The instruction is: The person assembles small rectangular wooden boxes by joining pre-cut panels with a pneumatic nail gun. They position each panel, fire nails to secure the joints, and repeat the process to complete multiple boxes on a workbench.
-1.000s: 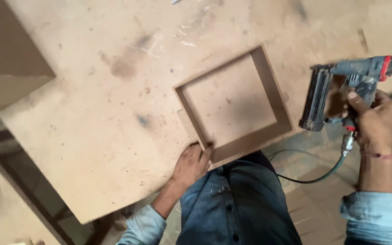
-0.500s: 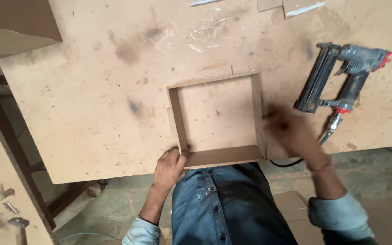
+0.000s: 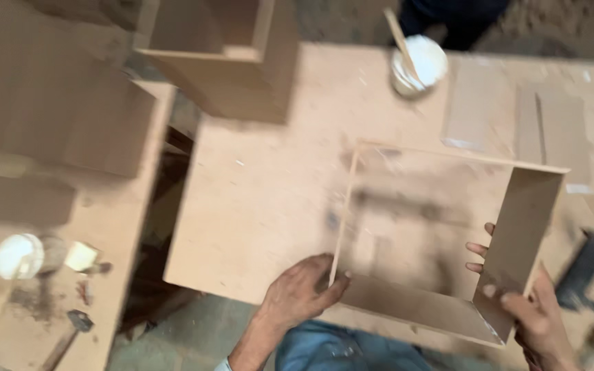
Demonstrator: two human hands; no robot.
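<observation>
Open fibreboard box frame [image 3: 441,233]: light, stiff, thin-walled; left hand [image 3: 300,292] and right hand [image 3: 531,309] fingers clasp its near corners on the bench [image 3: 262,199].

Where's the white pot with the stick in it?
The white pot sits at the top of the head view on the workbench, beyond the wooden frame.

Open square fibreboard frame [image 3: 517,227]; tilted up on workbench; unpainted.

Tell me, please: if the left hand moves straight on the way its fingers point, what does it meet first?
The left hand already touches the wooden frame at its near-left corner, so it would probably press against that side panel first.
</observation>
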